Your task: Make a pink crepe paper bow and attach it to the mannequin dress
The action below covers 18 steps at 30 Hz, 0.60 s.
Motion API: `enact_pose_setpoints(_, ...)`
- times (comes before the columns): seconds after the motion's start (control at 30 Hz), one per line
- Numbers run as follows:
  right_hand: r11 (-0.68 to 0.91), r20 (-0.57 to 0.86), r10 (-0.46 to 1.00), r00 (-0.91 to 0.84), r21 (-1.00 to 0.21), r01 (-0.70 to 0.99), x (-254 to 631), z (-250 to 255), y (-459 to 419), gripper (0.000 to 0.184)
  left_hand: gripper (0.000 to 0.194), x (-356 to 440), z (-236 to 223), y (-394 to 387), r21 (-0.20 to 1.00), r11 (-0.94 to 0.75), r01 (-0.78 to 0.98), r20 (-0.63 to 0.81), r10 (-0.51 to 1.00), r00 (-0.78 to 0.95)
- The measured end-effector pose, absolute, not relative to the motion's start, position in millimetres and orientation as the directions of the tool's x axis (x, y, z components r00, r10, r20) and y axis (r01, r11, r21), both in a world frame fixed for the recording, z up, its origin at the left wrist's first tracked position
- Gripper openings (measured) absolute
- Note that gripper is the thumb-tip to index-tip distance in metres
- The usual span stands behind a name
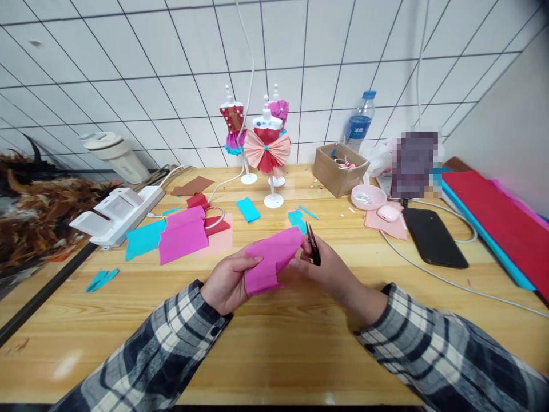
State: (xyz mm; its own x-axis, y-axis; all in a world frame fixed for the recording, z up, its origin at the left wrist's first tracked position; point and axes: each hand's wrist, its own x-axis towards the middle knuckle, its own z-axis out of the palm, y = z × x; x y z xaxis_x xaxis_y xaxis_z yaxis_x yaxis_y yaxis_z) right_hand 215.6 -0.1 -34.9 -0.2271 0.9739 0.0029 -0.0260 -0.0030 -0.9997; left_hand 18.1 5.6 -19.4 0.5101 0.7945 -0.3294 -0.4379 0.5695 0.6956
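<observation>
My left hand (229,277) is closed on a folded sheet of magenta crepe paper (268,257), thumb on top. A notch shows in the sheet's right edge. Close to that edge, my right hand (328,263) is closed around a small dark two-pointed tool (314,246), its tips pointing up and away; whether it is scissors or tweezers I cannot tell. My right thumb and fingertips are at the paper's edge. Just beyond lie blue paper scraps (297,218) and a folded blue piece (248,210).
Mini dress forms in paper dresses, one with a pink bow (266,150), stand at the back. Magenta sheets (184,237) and a power strip (120,212) lie left. To the right are a cardboard box (338,174), pink dish (369,197), black phone (435,237) and red paper (493,223).
</observation>
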Motion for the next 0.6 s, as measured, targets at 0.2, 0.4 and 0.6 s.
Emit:
enact_pose_setpoints(0.2,0.072,0.044,0.964,-0.264,-0.993,0.095,227.3,-29.7,4.0,0.042,0.039,7.9,-26.7,9.3,0.881,0.393,-0.263,-0.231,0.842,0.487)
enact_pose_setpoints(0.4,0.165,0.025,0.855,-0.518,-0.96,0.225,235.2,-17.2,0.9,0.033,0.06,-1.3,-21.8,13.9,1.0,0.027,0.012,-0.029,0.821,0.57)
enact_pose_setpoints(0.6,0.244,0.091,0.917,-0.387,-0.897,0.368,229.3,-23.5,0.0,0.031,0.037,12.3,-23.2,3.5,0.94,0.24,0.241,-0.34,0.643,0.686)
